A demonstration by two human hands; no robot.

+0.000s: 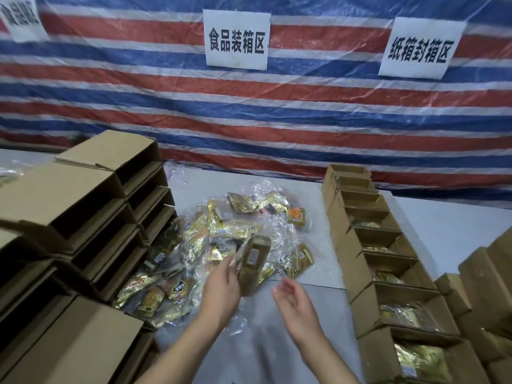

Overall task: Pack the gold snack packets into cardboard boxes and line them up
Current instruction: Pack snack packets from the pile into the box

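In the head view, a gold snack packet [253, 261] is held upright by the left hand [221, 286], whose fingers are curled around its left edge. The right hand [293, 300] is seen just right of this packet, with fingers straight and apart, holding nothing. Behind the packet a heap of gold packets [210, 245] is spread on the table [443, 225]. Right of the packet, a row of open cardboard boxes [388, 261] is lined up; left of it, empty boxes [91, 217] are stacked

Your left hand [221, 284] hides the lower part of the packet [253, 261], which is motion-blurred. The top-left sign [20, 18] is cut off and unreadable. The bottom edge crops the nearest right box [415, 358].
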